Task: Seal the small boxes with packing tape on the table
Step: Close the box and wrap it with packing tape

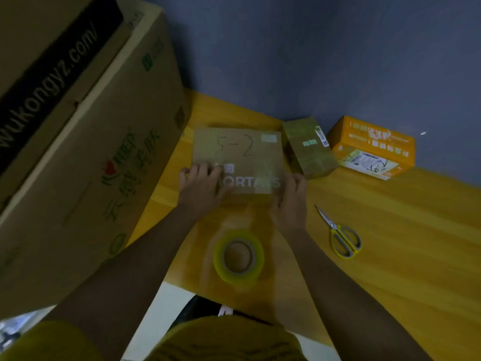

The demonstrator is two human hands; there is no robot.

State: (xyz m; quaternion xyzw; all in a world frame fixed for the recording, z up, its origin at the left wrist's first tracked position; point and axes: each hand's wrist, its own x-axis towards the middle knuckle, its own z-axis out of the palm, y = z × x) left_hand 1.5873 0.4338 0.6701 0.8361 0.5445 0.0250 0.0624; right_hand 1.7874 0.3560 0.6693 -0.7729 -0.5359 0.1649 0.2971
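A flat brown box [242, 149] marked "5-2" lies on the wooden table [390, 243] in front of me. My left hand [201, 185] rests on its near left corner with fingers spread flat on the top. At the near right edge, my right hand [290, 201] curls its fingers against the side of the box. A roll of clear packing tape [238, 256] lies flat on the table between my forearms, and a strip of clear tape seems to run from it up onto the box.
A small brown box [308, 149] and an orange box [372, 147] stand at the back by the grey wall. Yellow-handled scissors [339, 234] lie right of my right arm. A very large cardboard carton [78, 126] fills the left side.
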